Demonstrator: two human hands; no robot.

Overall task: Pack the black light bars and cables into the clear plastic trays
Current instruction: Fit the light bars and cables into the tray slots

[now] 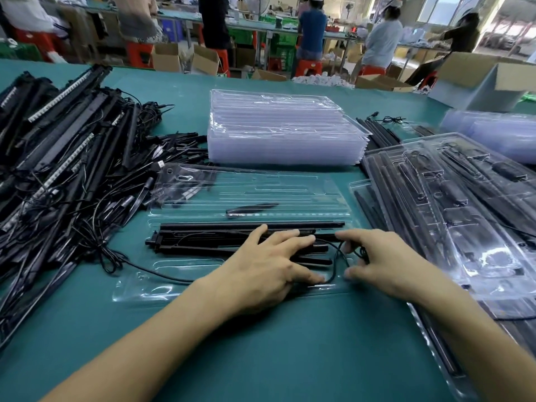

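An open clear plastic tray point(249, 192) lies flat on the green table in front of me. Several black light bars point(203, 236) lie side by side in its near half. My left hand point(269, 265) presses on the bars with straight, spread fingers. My right hand point(374, 262) pinches a thin black cable point(336, 262) that loops over the tray's near right corner. A small black part point(252, 207) lies in the tray's far half.
A big heap of loose light bars and cables point(66, 158) fills the table's left side. A stack of empty clear trays point(278, 132) stands behind the open tray. Packed trays point(452, 204) overlap on the right. Cardboard boxes and other workers are beyond the table.
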